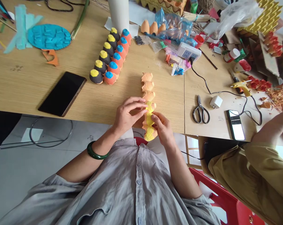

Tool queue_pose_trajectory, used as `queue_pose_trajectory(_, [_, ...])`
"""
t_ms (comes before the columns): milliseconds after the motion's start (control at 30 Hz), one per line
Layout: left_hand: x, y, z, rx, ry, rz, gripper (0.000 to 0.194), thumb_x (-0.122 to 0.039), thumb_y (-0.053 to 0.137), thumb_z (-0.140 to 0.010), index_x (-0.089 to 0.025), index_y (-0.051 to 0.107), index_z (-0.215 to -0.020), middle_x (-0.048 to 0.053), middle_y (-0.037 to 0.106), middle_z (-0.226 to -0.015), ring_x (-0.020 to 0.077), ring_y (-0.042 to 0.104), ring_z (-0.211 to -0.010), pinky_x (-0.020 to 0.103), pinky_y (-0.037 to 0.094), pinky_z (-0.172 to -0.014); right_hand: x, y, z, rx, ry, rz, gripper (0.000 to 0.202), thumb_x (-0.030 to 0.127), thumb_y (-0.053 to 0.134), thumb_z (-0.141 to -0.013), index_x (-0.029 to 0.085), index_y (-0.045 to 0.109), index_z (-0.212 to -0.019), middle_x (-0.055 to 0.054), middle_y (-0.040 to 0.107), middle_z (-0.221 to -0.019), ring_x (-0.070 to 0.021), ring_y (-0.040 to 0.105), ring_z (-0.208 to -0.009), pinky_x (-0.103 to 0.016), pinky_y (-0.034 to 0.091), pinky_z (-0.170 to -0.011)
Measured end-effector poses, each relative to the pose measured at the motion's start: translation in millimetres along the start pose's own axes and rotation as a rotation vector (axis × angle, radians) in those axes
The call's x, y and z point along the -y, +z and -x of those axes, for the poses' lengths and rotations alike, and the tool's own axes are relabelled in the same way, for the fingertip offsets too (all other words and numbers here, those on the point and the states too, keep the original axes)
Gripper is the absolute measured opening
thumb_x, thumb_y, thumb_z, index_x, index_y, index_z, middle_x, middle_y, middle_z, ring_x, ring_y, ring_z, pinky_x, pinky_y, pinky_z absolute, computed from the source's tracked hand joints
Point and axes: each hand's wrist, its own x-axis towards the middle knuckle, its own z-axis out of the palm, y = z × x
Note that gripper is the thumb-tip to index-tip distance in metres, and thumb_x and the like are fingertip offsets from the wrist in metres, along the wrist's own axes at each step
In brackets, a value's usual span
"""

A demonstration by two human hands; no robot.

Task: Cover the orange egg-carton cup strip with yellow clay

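A narrow orange egg-carton strip runs away from me over the table's front edge, its near cups covered in yellow clay. My left hand pinches a small bit of yellow clay at the strip's left side, thumb and fingertips together. On the right, my right hand grips the strip near its lower end, the thumb on the yellow part. Beyond them stands a double row of cups, black ones with yellow tops and orange ones with blue tops.
A black phone lies at left, below a blue clay oval. Scissors, a charger, a lit phone and a glue gun are at right. A power strip sits behind. Another person's arm rests at far right.
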Motion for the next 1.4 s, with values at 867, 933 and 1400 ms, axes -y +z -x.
queue_pose_trajectory(867, [-5, -9.8, -2, -0.091, -0.321, 0.248, 0.031, -0.050, 0.077, -0.092, -0.020, 0.079, -0.099, 0.010, 0.075, -0.117, 0.0234, 0.073, -0.110, 0.029, 0.065, -0.080, 3, 5, 3, -0.007, -0.018, 0.033, 0.047, 0.062, 0.083, -0.077, 0.022, 0.074, -0.101, -0.001, 0.073, -0.082, -0.0178, 0.068, -0.072, -0.031, 0.057, -0.067])
queue_pose_trajectory(933, [-7, -10.0, -3, -0.068, -0.460, 0.320, 0.037, -0.055, 0.079, -0.089, -0.018, 0.078, -0.094, 0.008, 0.078, -0.098, 0.0215, 0.075, -0.094, 0.029, 0.064, -0.077, 4, 5, 5, 0.000, -0.030, 0.051, 0.048, 0.062, 0.083, -0.078, 0.022, 0.074, -0.103, -0.001, 0.073, -0.085, -0.0184, 0.069, -0.075, -0.031, 0.057, -0.067])
queue_pose_trajectory(1400, [-21, -6.2, -4, 0.053, -0.642, 0.591, 0.033, -0.050, 0.092, -0.074, -0.019, 0.082, -0.080, 0.004, 0.080, -0.082, 0.0183, 0.071, -0.079, 0.029, 0.058, -0.075, 5, 2, 15, 0.047, -0.059, 0.122, 0.056, 0.066, 0.081, -0.081, 0.027, 0.073, -0.120, 0.000, 0.068, -0.084, -0.0193, 0.067, -0.076, -0.030, 0.055, -0.065])
